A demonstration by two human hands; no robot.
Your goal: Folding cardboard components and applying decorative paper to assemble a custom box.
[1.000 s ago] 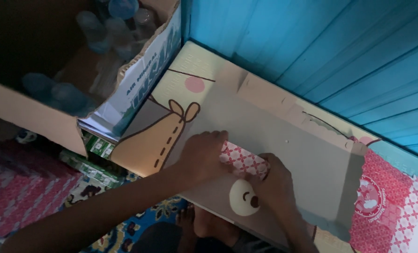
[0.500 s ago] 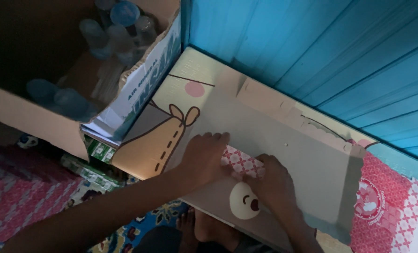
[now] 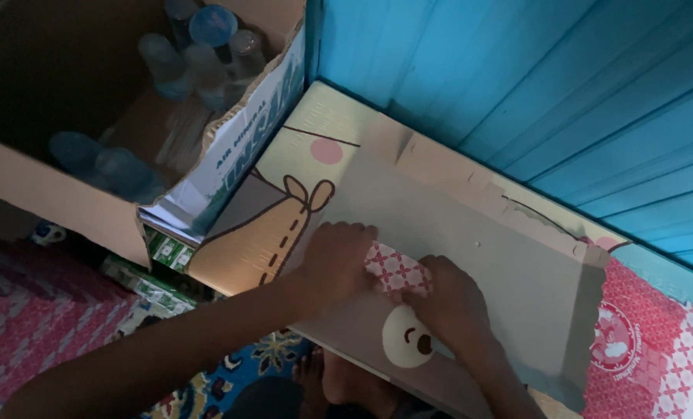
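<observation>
Near the centre of the frame, the left hand (image 3: 335,260) lies flat with fingers together, pressing down on one end of a small red-and-white patterned paper piece (image 3: 395,269). The right hand (image 3: 449,302) covers the other end, fingers curled over it; the light is dim, so I cannot tell whether they pinch the edge or only press. The paper rests on a grey cardboard sheet (image 3: 501,264) printed with cartoon shapes, which slopes toward the lower middle of the frame.

If either hand eases off, the paper could slip down the sloping sheet or spring out of its fold. Uneven pressure from the two hands could skew or tear it. At the upper left, an open carton (image 3: 230,147) of water bottles (image 3: 206,46) overhangs the sheet, and a nudge from the left forearm might shift it.
</observation>
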